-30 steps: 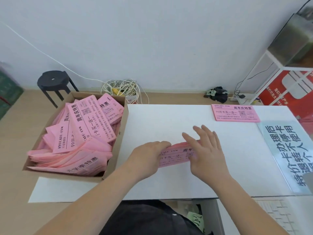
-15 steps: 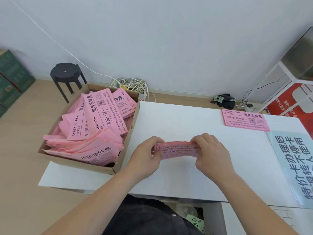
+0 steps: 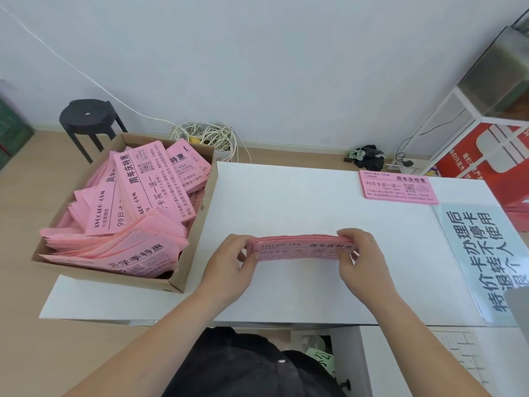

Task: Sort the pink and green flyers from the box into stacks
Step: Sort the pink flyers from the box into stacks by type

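A bundle of pink flyers (image 3: 297,249) stands on its long edge on the white table (image 3: 286,202), near the front middle. My left hand (image 3: 232,265) grips its left end and my right hand (image 3: 362,259) grips its right end. A cardboard box (image 3: 194,224) on the table's left holds several loose pink flyers (image 3: 137,202) in a jumble. A neat pink stack (image 3: 398,187) lies flat at the table's far right. No green flyer shows.
A pale blue printed sign (image 3: 483,253) lies along the table's right edge. Behind the table are a black stool (image 3: 88,116), a coil of white cable (image 3: 206,136), dark clutter by the wall (image 3: 367,156) and a white rack with a red box (image 3: 486,138).
The bundle lay flat under my hands a second ago. Both hands have since curled round its ends and tipped it up on edge.
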Motion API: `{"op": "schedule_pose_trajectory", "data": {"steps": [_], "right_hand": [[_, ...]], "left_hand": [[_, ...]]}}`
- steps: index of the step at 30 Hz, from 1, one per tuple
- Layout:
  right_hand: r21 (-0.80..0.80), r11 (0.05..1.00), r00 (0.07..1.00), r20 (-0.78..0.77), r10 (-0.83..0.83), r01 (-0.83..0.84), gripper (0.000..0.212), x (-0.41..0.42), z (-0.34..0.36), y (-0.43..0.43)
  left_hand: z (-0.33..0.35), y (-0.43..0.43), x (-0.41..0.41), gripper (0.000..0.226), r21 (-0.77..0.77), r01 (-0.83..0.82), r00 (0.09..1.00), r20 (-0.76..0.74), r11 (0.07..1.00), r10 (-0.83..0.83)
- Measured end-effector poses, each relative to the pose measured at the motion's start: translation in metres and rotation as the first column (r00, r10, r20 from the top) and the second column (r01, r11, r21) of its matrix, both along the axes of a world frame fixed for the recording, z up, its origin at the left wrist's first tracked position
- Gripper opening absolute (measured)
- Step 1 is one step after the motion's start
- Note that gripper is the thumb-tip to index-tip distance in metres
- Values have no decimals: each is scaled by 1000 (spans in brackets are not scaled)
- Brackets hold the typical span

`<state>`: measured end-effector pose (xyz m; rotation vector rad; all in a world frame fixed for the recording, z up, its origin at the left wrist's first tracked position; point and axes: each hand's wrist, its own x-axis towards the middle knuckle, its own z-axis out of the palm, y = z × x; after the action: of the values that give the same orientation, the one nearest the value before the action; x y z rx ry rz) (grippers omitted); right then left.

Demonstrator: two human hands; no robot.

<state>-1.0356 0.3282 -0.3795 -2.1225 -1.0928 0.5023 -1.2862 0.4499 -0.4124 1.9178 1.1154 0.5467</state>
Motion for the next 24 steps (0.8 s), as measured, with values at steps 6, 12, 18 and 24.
{"op": "schedule_pose_trajectory", "data": {"steps": [6,12,18,24], "right_hand": [[76,993,992,-94,-80,88,54,-10,-7,2],[-36,997,997,17,-69,70,38,-9,-3,5],[-389,921,995,73,63,-30,69,10,19,21],[-476,877,913,328,242,-62,56,-25,-4,21]], "left_hand": [[0,-7,13,24,-42,44,999,2,998,-44],[2,1,18,17,-81,-4,997,-72,997,-2],[18,8,28,19,-170,7,987,-159,985,-34],[10,16,30,30,-83,25,920,-389,996,-55]]}}
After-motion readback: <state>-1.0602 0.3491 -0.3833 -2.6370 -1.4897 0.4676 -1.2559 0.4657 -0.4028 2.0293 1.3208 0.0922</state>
